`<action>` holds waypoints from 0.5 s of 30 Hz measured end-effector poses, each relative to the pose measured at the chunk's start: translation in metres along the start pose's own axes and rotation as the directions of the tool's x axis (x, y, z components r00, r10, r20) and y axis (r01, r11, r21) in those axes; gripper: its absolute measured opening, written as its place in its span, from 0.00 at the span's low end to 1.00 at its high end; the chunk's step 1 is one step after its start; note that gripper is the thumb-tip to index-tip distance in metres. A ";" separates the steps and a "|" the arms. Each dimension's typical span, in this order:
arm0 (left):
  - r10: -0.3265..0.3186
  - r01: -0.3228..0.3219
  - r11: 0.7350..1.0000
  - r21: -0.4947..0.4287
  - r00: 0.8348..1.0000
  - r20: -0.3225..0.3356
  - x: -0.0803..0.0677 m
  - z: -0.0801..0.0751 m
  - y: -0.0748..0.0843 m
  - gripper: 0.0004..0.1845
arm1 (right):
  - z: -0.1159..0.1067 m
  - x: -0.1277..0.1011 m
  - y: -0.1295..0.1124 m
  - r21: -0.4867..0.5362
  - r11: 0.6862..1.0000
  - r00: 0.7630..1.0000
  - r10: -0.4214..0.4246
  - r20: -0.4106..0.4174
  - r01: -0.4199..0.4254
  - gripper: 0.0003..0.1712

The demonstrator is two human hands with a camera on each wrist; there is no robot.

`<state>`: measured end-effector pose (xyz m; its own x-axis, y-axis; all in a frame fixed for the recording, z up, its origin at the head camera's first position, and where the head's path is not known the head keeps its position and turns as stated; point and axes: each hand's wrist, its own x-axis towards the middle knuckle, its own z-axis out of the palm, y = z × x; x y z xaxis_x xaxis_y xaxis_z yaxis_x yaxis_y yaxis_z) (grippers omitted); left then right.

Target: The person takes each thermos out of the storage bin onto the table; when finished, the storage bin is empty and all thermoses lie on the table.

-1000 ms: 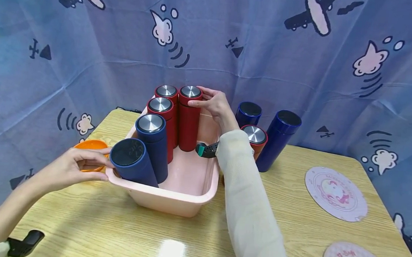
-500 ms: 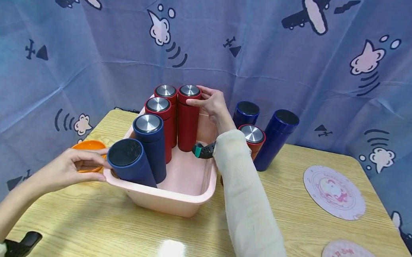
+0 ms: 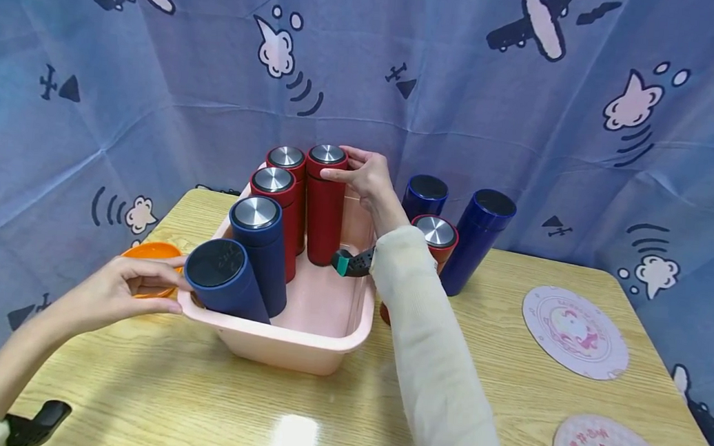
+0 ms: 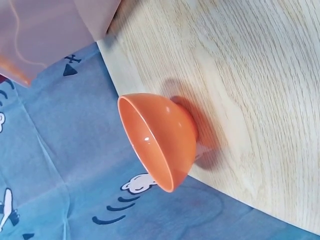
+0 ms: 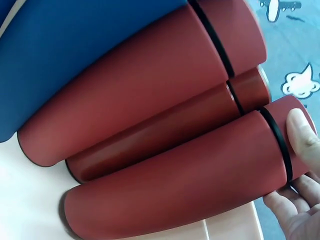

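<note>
Gripping a red bottle [image 3: 325,217] by its cap, the right hand [image 3: 369,182] holds it inside the pink tub [image 3: 286,353]; the left hand [image 3: 118,293] pinches the tub's rim beside a tilted blue bottle [image 3: 222,277]. Only the head view shows the silver lid tops [image 3: 255,212]; only the left wrist view shows the orange bowl [image 4: 175,132] down to its foot. Wood-grained and glossy, the table [image 3: 196,395] bears two pale mats [image 3: 575,332] before a blue printed curtain [image 3: 356,57].
</note>
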<state>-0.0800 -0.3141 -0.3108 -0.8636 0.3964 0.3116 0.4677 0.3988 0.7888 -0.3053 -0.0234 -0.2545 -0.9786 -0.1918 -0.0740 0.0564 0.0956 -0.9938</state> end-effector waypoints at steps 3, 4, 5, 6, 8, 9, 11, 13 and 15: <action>0.002 -0.002 1.000 -0.001 1.000 -0.001 0.000 0.000 0.000 0.17 | 0.000 -0.003 -0.003 0.010 1.000 1.000 0.015 -0.008 -0.015 0.33; 0.004 -0.004 1.000 -0.003 1.000 -0.001 0.000 0.000 0.000 0.17 | -0.001 -0.005 -0.004 0.009 1.000 1.000 0.021 -0.011 -0.021 0.33; 0.007 -0.007 1.000 -0.007 1.000 -0.001 0.000 0.000 0.000 0.17 | -0.001 -0.006 -0.005 0.006 1.000 1.000 0.024 -0.014 -0.024 0.33; 0.009 -0.009 1.000 -0.011 1.000 0.000 0.000 0.000 0.000 0.17 | -0.001 -0.007 -0.006 0.002 1.000 1.000 0.026 -0.017 -0.026 0.33; 0.011 -0.011 1.000 -0.012 1.000 -0.002 0.000 0.000 0.000 0.18 | -0.001 -0.010 -0.008 -0.009 1.000 0.999 0.028 -0.020 -0.028 0.33; 0.013 -0.013 1.000 -0.011 1.000 -0.003 0.000 0.001 0.000 0.18 | -0.001 -0.012 -0.009 -0.018 0.999 0.999 0.028 -0.020 -0.028 0.33; 0.016 -0.016 1.000 -0.004 1.000 -0.005 -0.001 0.001 0.000 0.18 | -0.002 -0.014 -0.011 -0.031 0.999 1.000 0.022 -0.013 -0.022 0.33; 0.020 -0.020 1.000 0.000 1.000 -0.008 -0.001 0.001 -0.001 0.18 | -0.003 -0.018 -0.014 -0.036 0.999 1.000 0.024 -0.002 -0.024 0.33; 0.025 -0.025 1.000 -0.004 1.000 -0.009 0.000 0.002 -0.001 0.19 | -0.004 -0.021 -0.017 -0.041 0.999 1.000 0.022 0.008 -0.021 0.33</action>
<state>-0.0799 -0.3134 -0.3128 -0.8534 0.3990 0.3355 0.4881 0.3853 0.7832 -0.2867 -0.0167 -0.2360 -0.9756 -0.1975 -0.0961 0.0691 0.1394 -0.9878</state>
